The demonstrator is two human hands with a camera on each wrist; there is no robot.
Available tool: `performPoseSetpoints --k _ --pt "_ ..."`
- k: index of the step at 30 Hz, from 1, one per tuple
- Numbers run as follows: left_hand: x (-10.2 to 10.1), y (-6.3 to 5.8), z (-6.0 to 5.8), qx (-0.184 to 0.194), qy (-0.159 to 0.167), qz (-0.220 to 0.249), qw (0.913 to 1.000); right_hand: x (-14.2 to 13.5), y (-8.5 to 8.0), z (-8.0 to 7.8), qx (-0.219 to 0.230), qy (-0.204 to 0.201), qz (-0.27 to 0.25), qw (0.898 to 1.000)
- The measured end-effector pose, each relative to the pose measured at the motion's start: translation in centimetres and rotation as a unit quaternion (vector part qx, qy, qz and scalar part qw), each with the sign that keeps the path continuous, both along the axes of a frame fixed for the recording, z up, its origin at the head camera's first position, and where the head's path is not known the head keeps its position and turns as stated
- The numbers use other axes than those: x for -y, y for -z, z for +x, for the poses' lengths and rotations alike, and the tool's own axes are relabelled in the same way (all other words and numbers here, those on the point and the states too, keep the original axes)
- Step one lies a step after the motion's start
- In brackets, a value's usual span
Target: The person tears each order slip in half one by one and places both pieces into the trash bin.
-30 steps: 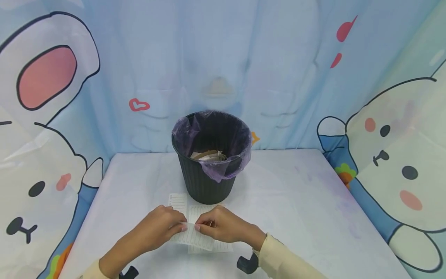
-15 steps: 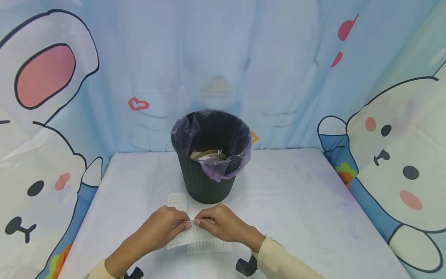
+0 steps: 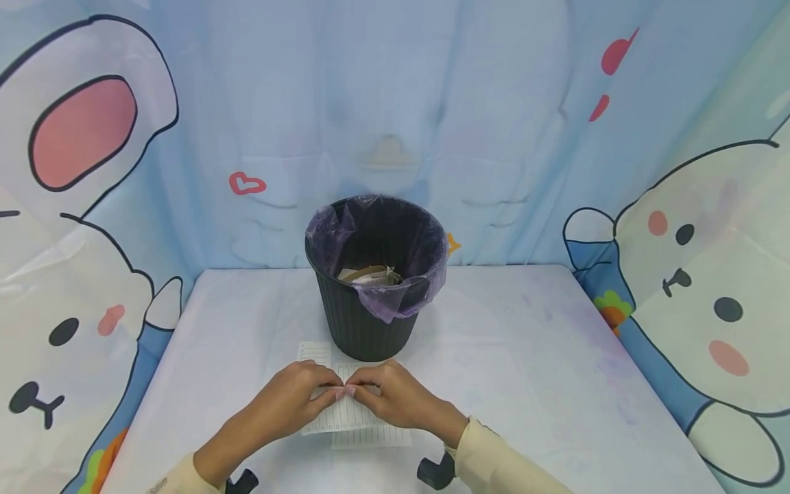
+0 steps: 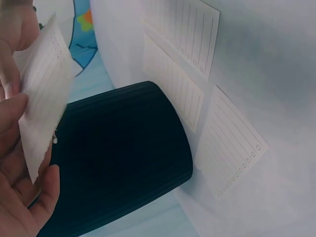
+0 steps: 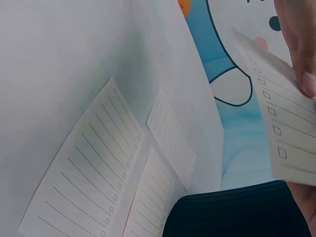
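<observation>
My left hand [image 3: 299, 394] and right hand [image 3: 395, 394] meet at the upper edge of a lined checklist sheet [image 3: 339, 416], pinching it between thumbs and fingers. The sheet hangs tilted above the table. Printed checkboxes run along one side of this sheet [image 5: 274, 116] in the right wrist view; one edge looks ragged in the left wrist view. Below lie more lined sheets: one at the left [image 3: 313, 352] and another [image 3: 373, 438] partly hidden under the hands. The left wrist view shows three sheets lying flat, among them a nearer one [image 4: 229, 143].
Just beyond the hands stands a black ribbed bin [image 3: 367, 333] with a purple bag liner [image 3: 395, 302] folded over its rim. Some paper and cardboard scraps [image 3: 370, 276] lie inside it. A blue cartoon curtain [image 3: 278, 137] hangs behind the white-covered table [image 3: 524, 370].
My left hand has moved slightly right and up, so its fingertips now meet those of the right hand. The held sheet's lower edge has swung left. The right hand has barely moved.
</observation>
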State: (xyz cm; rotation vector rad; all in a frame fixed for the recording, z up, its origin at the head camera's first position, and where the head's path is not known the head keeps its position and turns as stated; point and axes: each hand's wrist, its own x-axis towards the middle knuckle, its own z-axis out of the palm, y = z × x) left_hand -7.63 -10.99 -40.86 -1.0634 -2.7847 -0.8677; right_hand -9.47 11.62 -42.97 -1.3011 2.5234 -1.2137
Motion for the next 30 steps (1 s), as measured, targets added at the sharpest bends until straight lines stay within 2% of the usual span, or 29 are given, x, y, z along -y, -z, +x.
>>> performPoseSetpoints --k 7,16,21,30 --pt "0.04 -0.01 0.09 -0.031 0.008 0.000 0.9995 -0.02 -0.26 -0.06 0.026 -0.005 0.019 0.999" --pt "0.15 0.27 0.14 -0.105 0.014 0.021 0.9942 0.08 -0.23 -0.20 0.062 0.006 -0.013 0.998" --pt "0.15 0.19 0.18 -0.101 0.016 0.022 0.9946 -0.01 -0.28 -0.09 0.077 0.009 -0.012 0.997" --pt "0.52 -0.20 0.16 -0.083 0.016 -0.020 0.9962 -0.14 -0.54 -0.01 0.083 0.017 0.010 0.996"
